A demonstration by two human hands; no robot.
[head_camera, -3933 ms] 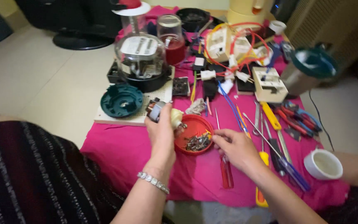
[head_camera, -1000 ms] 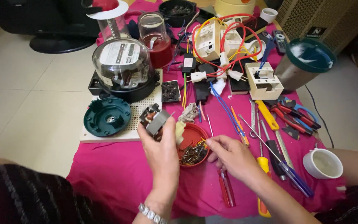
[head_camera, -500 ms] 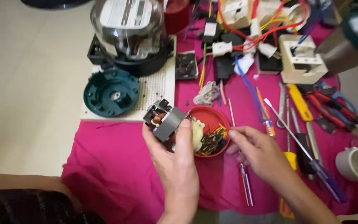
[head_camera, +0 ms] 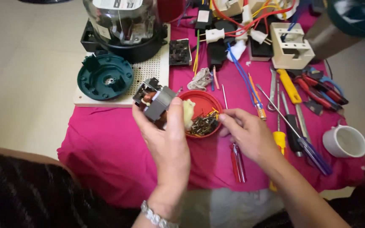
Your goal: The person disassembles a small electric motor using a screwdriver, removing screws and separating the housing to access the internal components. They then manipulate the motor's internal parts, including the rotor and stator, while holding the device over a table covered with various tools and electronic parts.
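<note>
My left hand (head_camera: 165,139) grips a small grey electric motor (head_camera: 155,101) with copper windings, held just left of a red dish (head_camera: 201,105). The dish sits on a pink cloth (head_camera: 106,143) and holds several small screws (head_camera: 203,124) and a yellowish lump. My right hand (head_camera: 250,135) rests at the dish's right rim, its thumb and forefinger pinched together over the screws. What the fingertips hold is too small to see.
A dark green round base (head_camera: 105,77) lies on a perforated white board (head_camera: 148,69). Behind it stands a glass-domed appliance (head_camera: 125,21). Screwdrivers (head_camera: 290,126), red pliers (head_camera: 317,90), wired plugs (head_camera: 233,33), a white cup (head_camera: 345,141) and a red-handled tool (head_camera: 237,162) lie to the right.
The view has tilted down and closer to the table. My left hand has raised the motor beside the dish. My right hand has come in to the dish's rim.
</note>
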